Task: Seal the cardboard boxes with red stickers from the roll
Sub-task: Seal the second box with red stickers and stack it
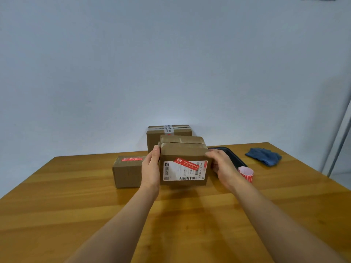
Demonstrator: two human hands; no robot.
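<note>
A cardboard box (183, 150) with a white shipping label and a slanted red sticker (185, 164) on its near face sits at the table's middle. My left hand (151, 168) holds its left side and my right hand (221, 164) holds its right side, fingers wrapped over the edges. A lower box (126, 171) with a red sticker (132, 159) on top lies to the left. A third taped box (168, 132) stands behind. The sticker roll (246, 173), pink with red stickers, stands right of my right wrist.
A black tray (232, 156) lies behind my right hand. A crumpled blue cloth (264, 155) rests at the far right of the wooden table (76, 205). A pale wall rises just behind the boxes.
</note>
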